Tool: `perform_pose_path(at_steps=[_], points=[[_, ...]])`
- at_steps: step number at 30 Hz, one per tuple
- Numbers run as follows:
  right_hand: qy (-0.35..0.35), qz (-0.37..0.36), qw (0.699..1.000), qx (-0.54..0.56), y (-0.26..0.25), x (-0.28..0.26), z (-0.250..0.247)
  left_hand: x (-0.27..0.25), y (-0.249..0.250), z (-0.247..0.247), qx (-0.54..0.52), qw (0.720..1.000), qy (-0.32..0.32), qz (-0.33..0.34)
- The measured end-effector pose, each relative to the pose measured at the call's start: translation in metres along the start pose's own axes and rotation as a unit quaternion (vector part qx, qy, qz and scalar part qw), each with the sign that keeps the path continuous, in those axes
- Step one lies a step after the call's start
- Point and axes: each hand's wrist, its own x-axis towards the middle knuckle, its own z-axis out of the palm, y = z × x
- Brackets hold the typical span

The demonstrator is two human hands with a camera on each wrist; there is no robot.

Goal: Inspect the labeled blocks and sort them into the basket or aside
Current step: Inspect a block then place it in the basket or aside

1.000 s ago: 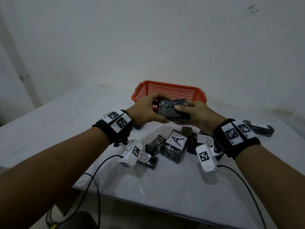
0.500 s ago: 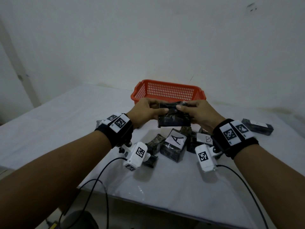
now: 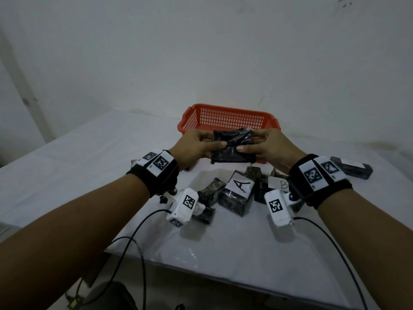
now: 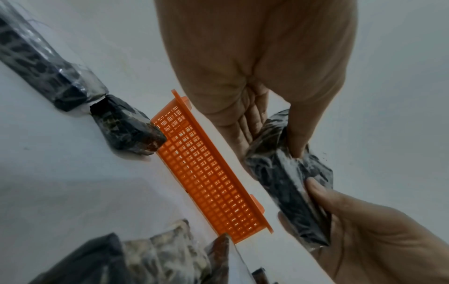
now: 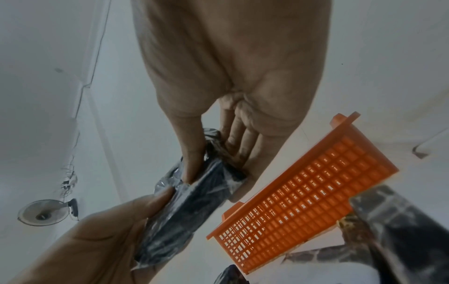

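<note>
**A:** Where is the block being checked?

**B:** Lifted off the worktop (image 3: 223,253), in front of the orange basket (image 3: 228,118). The left hand (image 3: 194,147) grips one end of the held block (image 3: 232,146), thumb on the near face and fingers behind; the right hand (image 3: 270,146) pinches the other end the same way. Both are closed on it.

**A:** Can you read its label?

**B:** No. The face turned to the head camera is plain dark wrap. The left wrist view shows a pale strip along one edge, possibly a label, but it is too blurred to be sure.

**A:** What could go wrong from here?

**B:** I'd say the glossy, crinkled wrap is the main worry: fingertips holding only the ends could slip as the block is turned, and it would fall onto the pile below, knocking the A block (image 3: 238,193) and the B block (image 3: 278,183) out of place. The other risk is a misread; in this dim light a half-hidden letter could send it to the wrong side, either into the basket or out by the set-aside block (image 3: 352,167) on the right.
</note>
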Motion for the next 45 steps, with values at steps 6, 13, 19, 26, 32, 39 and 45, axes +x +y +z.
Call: perform_pose_path(at_steps=[6, 13, 19, 26, 32, 39, 45], points=[[0.037, -0.033, 0.999, 0.000, 0.007, 0.004, 0.004, 0.002, -0.003, -0.001, 0.003, 1.000, -0.017, 0.014], [-0.002, -0.036, 0.999, -0.030, 0.004, -0.005, 0.005, 0.007, -0.012, -0.008, 0.098, 0.989, 0.051, 0.101], [-0.019, 0.051, 0.998, 0.025, -0.005, -0.011, 0.005, 0.006, -0.011, -0.008, 0.091, 0.983, 0.054, 0.152], [-0.028, 0.020, 0.998, 0.062, -0.002, -0.015, 0.001, 0.005, -0.011, -0.010, 0.128, 0.979, 0.017, 0.156], [0.002, -0.024, 0.999, 0.043, 0.001, -0.013, 0.002, 0.002, -0.010, -0.008, 0.120, 0.989, -0.060, 0.054], [-0.018, -0.028, 0.999, -0.005, 0.007, -0.008, 0.002, 0.003, -0.007, -0.005, 0.107, 0.993, -0.002, 0.057], [-0.028, -0.038, 0.999, -0.026, 0.009, -0.008, -0.004, 0.001, -0.006, -0.009, 0.109, 0.993, -0.013, 0.047]])
